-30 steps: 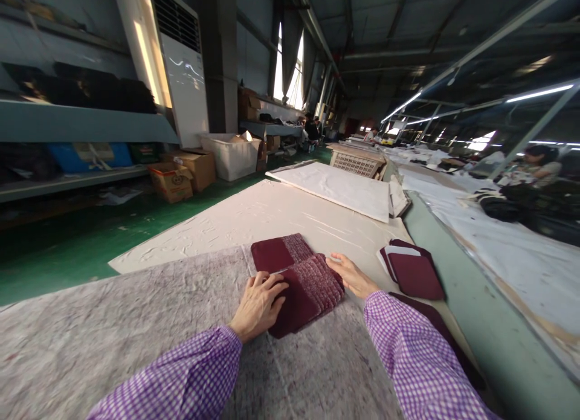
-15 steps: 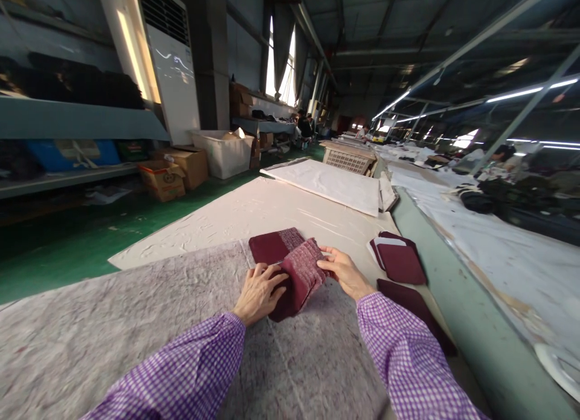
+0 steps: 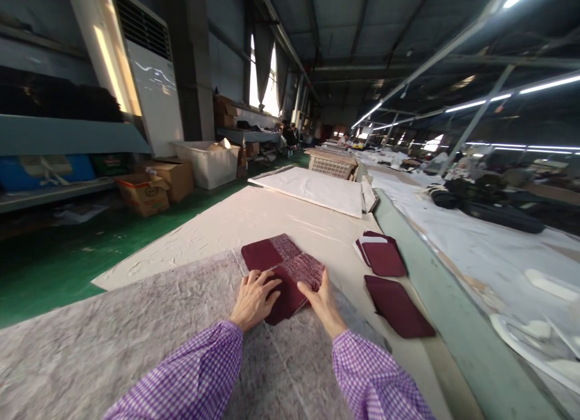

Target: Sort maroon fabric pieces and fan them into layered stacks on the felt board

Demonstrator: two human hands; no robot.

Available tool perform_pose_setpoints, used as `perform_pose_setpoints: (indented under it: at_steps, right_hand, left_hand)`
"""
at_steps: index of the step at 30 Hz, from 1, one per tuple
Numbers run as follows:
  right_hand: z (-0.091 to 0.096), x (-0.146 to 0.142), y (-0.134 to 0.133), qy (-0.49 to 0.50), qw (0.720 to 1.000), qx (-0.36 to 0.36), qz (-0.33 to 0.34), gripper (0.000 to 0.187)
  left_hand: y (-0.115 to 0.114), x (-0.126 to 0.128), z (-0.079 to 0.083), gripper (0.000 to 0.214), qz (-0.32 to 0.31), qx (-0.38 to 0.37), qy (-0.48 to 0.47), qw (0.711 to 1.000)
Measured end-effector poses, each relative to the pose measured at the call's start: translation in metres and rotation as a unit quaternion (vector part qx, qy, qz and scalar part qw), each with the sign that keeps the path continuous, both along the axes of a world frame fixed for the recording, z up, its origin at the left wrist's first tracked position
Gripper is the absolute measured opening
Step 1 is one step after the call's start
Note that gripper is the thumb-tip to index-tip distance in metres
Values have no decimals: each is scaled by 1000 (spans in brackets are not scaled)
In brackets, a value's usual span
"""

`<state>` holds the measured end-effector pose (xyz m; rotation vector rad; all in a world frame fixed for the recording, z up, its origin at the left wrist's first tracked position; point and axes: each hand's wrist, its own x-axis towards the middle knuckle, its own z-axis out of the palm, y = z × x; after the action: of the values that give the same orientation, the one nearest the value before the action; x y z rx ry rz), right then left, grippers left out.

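Observation:
A small stack of maroon fabric pieces (image 3: 283, 299) lies on a mottled grey felt cover, its far end pale and speckled. My left hand (image 3: 255, 299) rests on the stack's left side, fingers spread and lying on the cloth. At the right edge, my right hand (image 3: 321, 298) has its thumb on top of the pieces and its index finger stretched along the side, the two apart. Its other fingers are mostly hidden. Another maroon stack (image 3: 260, 255) with a speckled end lies just beyond, touching or nearly touching the first.
To the right lie a maroon pile with white pieces (image 3: 385, 258) and a separate maroon stack (image 3: 401, 308). Beyond are a white board (image 3: 312, 187) and a plastic crate (image 3: 330, 164). A raised green-grey edge (image 3: 435, 281) runs along the right, beside another long table.
The lifted speckled end of the near stack now lies flat. My right hand has gone from pinching its corner to resting along its right edge. The view has shifted slightly right.

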<state>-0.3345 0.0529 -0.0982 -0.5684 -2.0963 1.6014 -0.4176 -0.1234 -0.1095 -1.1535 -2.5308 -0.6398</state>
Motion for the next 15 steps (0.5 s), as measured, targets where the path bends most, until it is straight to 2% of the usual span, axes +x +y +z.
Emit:
perform_pose_setpoints:
  at_steps: [4, 7, 9, 12, 15]
  right_hand:
    - [7, -3, -15, -38, 995, 88, -17, 93]
    - [11, -8, -21, -22, 993, 116, -27, 88]
    - [12, -8, -24, -9, 991, 132, -29, 86]
    - [13, -5, -27, 2, 988, 152, -29, 85]
    - [20, -3, -32, 15, 985, 170, -17, 85]
  left_hand:
    - [1, -3, -2, 27, 4, 0, 8, 1000]
    - [2, -8, -7, 28, -5, 17, 0, 1000]
    - [2, -13, -12, 31, 6, 67, -2, 998]
    - [1, -21, -19, 30, 57, 167, 0, 984]
    - [0, -25, -22, 28, 84, 202, -27, 975]
